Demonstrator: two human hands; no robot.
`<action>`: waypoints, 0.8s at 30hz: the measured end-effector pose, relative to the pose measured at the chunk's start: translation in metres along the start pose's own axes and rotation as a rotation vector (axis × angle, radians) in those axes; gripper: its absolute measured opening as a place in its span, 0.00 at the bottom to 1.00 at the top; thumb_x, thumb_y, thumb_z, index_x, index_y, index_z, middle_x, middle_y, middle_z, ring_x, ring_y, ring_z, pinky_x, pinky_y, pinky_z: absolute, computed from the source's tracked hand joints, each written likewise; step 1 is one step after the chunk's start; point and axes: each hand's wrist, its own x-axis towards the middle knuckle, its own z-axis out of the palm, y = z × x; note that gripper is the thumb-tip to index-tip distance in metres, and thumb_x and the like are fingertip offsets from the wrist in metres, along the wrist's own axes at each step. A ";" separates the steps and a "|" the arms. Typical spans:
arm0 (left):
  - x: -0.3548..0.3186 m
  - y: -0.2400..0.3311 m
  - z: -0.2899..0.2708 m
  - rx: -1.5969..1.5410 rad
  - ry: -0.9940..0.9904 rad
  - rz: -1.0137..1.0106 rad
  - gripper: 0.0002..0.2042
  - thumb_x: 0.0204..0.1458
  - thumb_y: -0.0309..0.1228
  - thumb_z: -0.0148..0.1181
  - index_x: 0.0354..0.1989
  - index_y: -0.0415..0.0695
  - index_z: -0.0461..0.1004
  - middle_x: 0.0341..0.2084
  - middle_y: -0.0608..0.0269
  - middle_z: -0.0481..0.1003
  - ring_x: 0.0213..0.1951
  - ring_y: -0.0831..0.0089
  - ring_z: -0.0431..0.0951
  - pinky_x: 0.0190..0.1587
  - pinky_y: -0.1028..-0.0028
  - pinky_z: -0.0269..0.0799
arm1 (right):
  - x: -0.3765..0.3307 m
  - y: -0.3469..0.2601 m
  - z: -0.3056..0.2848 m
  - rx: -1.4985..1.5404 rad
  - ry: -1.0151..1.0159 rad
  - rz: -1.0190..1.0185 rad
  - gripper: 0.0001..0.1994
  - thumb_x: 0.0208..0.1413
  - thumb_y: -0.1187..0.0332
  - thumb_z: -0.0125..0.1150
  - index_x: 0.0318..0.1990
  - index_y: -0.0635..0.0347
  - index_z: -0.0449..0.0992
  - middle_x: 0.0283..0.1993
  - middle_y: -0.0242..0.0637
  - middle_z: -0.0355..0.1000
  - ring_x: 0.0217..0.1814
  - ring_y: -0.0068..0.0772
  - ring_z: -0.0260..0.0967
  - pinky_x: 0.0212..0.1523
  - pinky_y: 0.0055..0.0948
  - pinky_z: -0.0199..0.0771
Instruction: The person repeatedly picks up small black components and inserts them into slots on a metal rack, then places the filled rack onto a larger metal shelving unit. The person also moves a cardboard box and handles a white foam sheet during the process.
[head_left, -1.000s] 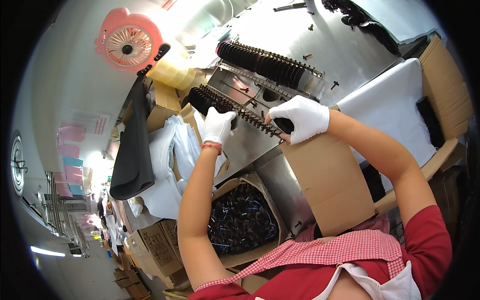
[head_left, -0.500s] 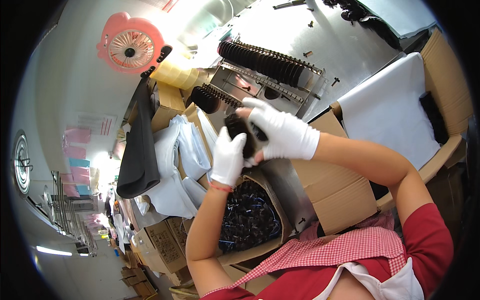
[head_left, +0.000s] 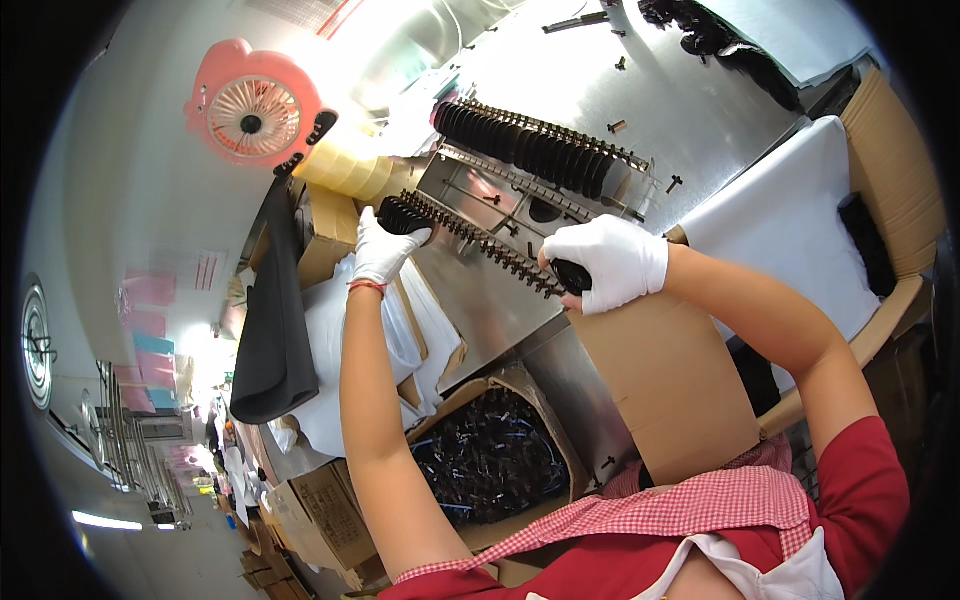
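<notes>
A metal rack [head_left: 515, 185] with toothed rails lies on the steel table. Its far row carries several black, rounded flat pieces [head_left: 530, 145], standing on edge side by side. More black rounded pieces [head_left: 402, 216] stand at the left end of the near toothed rail [head_left: 480, 240]. My left hand [head_left: 387, 250], in a white glove with bare fingertips, has its thumb and fingers around these. At that rail's right end my gloved right hand [head_left: 612, 262] grips a black rounded piece [head_left: 572, 276]; its palm hides part of the piece.
An open carton [head_left: 575, 440] full of small black parts stands close to me. White sheets [head_left: 435, 340] lie left of it. A cardboard flap [head_left: 670, 385] and white cloth [head_left: 780, 220] are at the right. A pink fan [head_left: 250, 110] sits back left; small dark clips [head_left: 617, 126] lie scattered on the table.
My hands were together over the near rail's front, around a dark piece. They have parted: the left went to the pieces at the rail's left end, the right to its right end.
</notes>
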 end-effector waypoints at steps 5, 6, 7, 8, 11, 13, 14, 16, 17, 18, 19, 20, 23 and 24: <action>0.022 0.016 0.009 0.214 -0.059 -0.032 0.36 0.43 0.38 0.75 0.54 0.33 0.61 0.43 0.54 0.75 0.44 0.71 0.77 0.44 0.72 0.78 | 0.001 0.008 -0.007 0.040 -0.064 -0.053 0.19 0.39 0.62 0.69 0.42 0.53 0.74 0.30 0.39 0.75 0.34 0.48 0.75 0.35 0.41 0.76; 0.021 0.022 0.008 0.176 -0.090 -0.088 0.35 0.43 0.39 0.74 0.54 0.33 0.61 0.43 0.54 0.75 0.44 0.71 0.77 0.42 0.72 0.78 | 0.001 0.008 -0.009 0.052 -0.066 -0.066 0.19 0.38 0.63 0.68 0.42 0.52 0.74 0.30 0.38 0.75 0.33 0.48 0.75 0.34 0.40 0.76; 0.021 0.027 0.008 0.136 -0.121 -0.143 0.35 0.43 0.39 0.74 0.54 0.33 0.62 0.43 0.54 0.75 0.44 0.71 0.77 0.39 0.71 0.78 | 0.001 0.007 -0.010 0.064 -0.069 -0.078 0.19 0.38 0.64 0.68 0.41 0.52 0.74 0.29 0.38 0.75 0.33 0.48 0.75 0.33 0.40 0.76; 0.021 0.028 0.009 0.097 -0.151 -0.199 0.34 0.43 0.39 0.74 0.53 0.33 0.62 0.43 0.54 0.74 0.44 0.71 0.77 0.37 0.71 0.79 | 0.001 0.008 -0.010 0.075 -0.071 -0.091 0.19 0.37 0.65 0.68 0.41 0.52 0.75 0.29 0.38 0.75 0.32 0.48 0.75 0.33 0.40 0.76; 0.025 0.042 0.011 -0.022 -0.244 -0.313 0.28 0.47 0.32 0.69 0.48 0.35 0.57 0.35 0.47 0.74 0.24 0.67 0.77 0.19 0.71 0.73 | 0.000 0.012 -0.008 0.151 -0.036 -0.145 0.18 0.36 0.66 0.66 0.40 0.52 0.75 0.29 0.37 0.75 0.33 0.47 0.75 0.33 0.40 0.76; 0.030 0.047 0.019 -0.136 -0.233 -0.484 0.21 0.50 0.24 0.62 0.45 0.37 0.54 0.32 0.42 0.75 0.13 0.72 0.69 0.10 0.73 0.63 | -0.001 0.014 -0.009 0.169 -0.038 -0.164 0.17 0.36 0.66 0.66 0.39 0.52 0.75 0.29 0.37 0.76 0.33 0.47 0.76 0.33 0.40 0.76; 0.032 0.050 0.021 -0.130 -0.205 -0.501 0.22 0.47 0.22 0.61 0.45 0.34 0.54 0.31 0.39 0.76 0.19 0.61 0.77 0.19 0.65 0.73 | -0.001 0.014 -0.009 0.178 -0.040 -0.173 0.17 0.36 0.66 0.66 0.39 0.52 0.75 0.30 0.37 0.76 0.33 0.47 0.76 0.33 0.39 0.76; 0.036 0.040 0.026 0.525 -0.145 -0.233 0.20 0.48 0.21 0.56 0.46 0.30 0.55 0.34 0.32 0.77 0.33 0.46 0.81 0.37 0.57 0.78 | 0.002 0.011 -0.011 0.179 -0.056 -0.142 0.17 0.36 0.66 0.66 0.39 0.52 0.75 0.30 0.37 0.76 0.33 0.47 0.76 0.34 0.40 0.76; 0.040 0.033 0.027 0.653 -0.134 -0.267 0.18 0.50 0.23 0.50 0.48 0.29 0.57 0.36 0.29 0.76 0.46 0.39 0.78 0.51 0.55 0.73 | 0.002 0.009 -0.012 0.180 -0.065 -0.126 0.17 0.37 0.66 0.66 0.39 0.52 0.75 0.30 0.37 0.76 0.33 0.47 0.76 0.34 0.40 0.77; 0.036 0.046 0.025 0.903 -0.117 -0.123 0.17 0.53 0.26 0.46 0.50 0.32 0.60 0.40 0.27 0.76 0.46 0.38 0.78 0.50 0.52 0.73 | 0.001 0.012 -0.011 0.158 -0.026 -0.105 0.17 0.37 0.66 0.66 0.39 0.52 0.75 0.30 0.37 0.76 0.33 0.47 0.76 0.34 0.40 0.77; 0.033 0.042 0.017 0.926 -0.092 -0.144 0.17 0.54 0.26 0.46 0.51 0.34 0.60 0.40 0.28 0.76 0.45 0.38 0.78 0.50 0.52 0.73 | 0.001 0.012 -0.005 0.140 0.009 -0.099 0.17 0.37 0.65 0.67 0.39 0.53 0.75 0.30 0.37 0.76 0.33 0.47 0.76 0.34 0.40 0.77; 0.031 0.031 0.006 0.951 -0.067 -0.166 0.17 0.54 0.27 0.46 0.52 0.36 0.61 0.40 0.29 0.76 0.45 0.38 0.78 0.50 0.52 0.73 | 0.001 0.010 0.000 0.123 0.044 -0.094 0.17 0.38 0.65 0.67 0.40 0.53 0.75 0.30 0.37 0.76 0.33 0.47 0.76 0.34 0.40 0.77; -0.004 0.056 0.008 0.618 0.123 -0.184 0.13 0.54 0.28 0.49 0.48 0.38 0.65 0.37 0.38 0.78 0.41 0.45 0.80 0.46 0.55 0.74 | 0.000 0.005 0.004 0.215 0.229 0.024 0.22 0.42 0.67 0.69 0.48 0.55 0.73 0.42 0.43 0.74 0.46 0.48 0.74 0.46 0.38 0.76; -0.023 0.075 0.016 0.391 0.159 -0.150 0.12 0.54 0.27 0.51 0.46 0.38 0.67 0.36 0.43 0.79 0.39 0.51 0.81 0.44 0.59 0.75 | -0.002 0.005 0.007 0.265 0.351 0.028 0.23 0.43 0.68 0.69 0.50 0.55 0.73 0.44 0.44 0.73 0.49 0.48 0.73 0.49 0.38 0.75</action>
